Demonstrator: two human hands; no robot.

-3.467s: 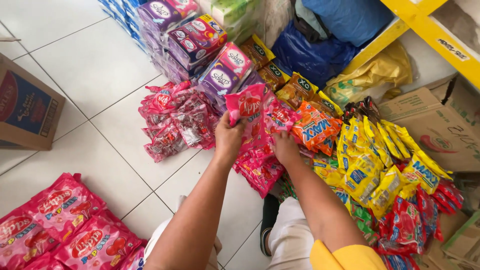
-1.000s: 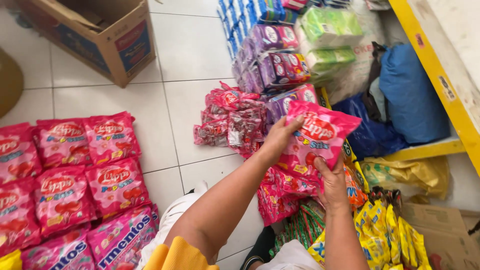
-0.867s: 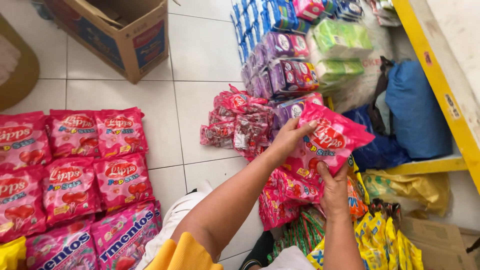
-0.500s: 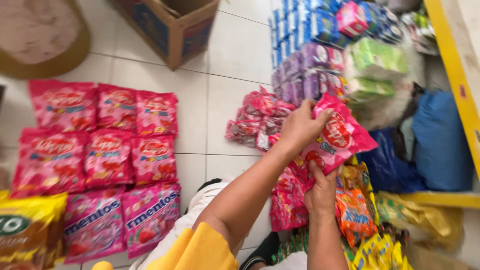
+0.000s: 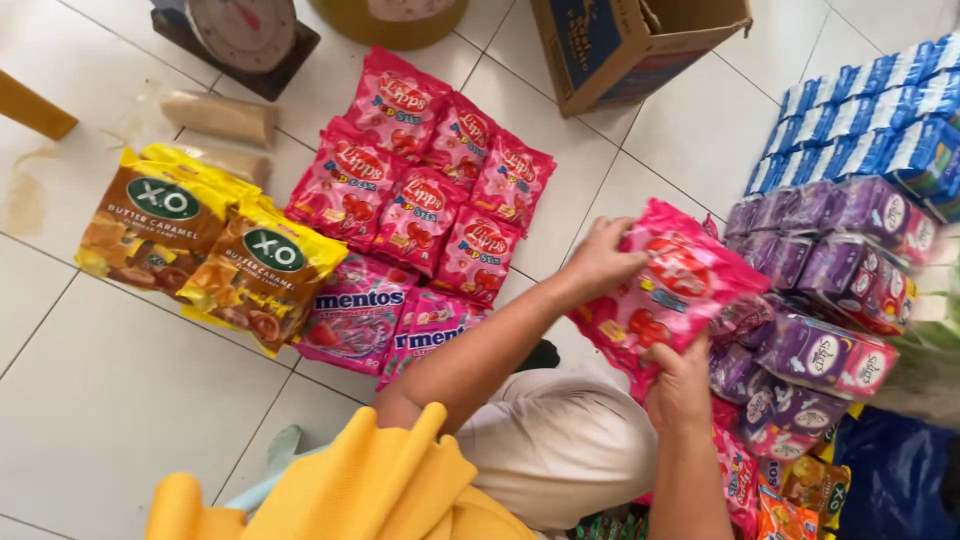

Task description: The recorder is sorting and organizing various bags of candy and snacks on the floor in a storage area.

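Pink candy bag (image 5: 672, 290), gripped at its top edge by the left hand (image 5: 598, 262) and from below by the right hand (image 5: 682, 385), is held in the air to the right of the pink row (image 5: 430, 180). Judged from the layout, sorting is partly done: eight like bags already lie flat in that row, with two paler pink bags (image 5: 390, 320) just below it and two brown caramel bags (image 5: 210, 255) to its left; a loose heap (image 5: 745, 470) under the held bag remains unsorted. Purple packs (image 5: 830, 270) and blue packs (image 5: 870, 110) are stacked right of the row. All rests on a white tiled floor (image 5: 100, 400); a cardboard box (image 5: 625, 45) and a scale (image 5: 240, 30) stand above the row.
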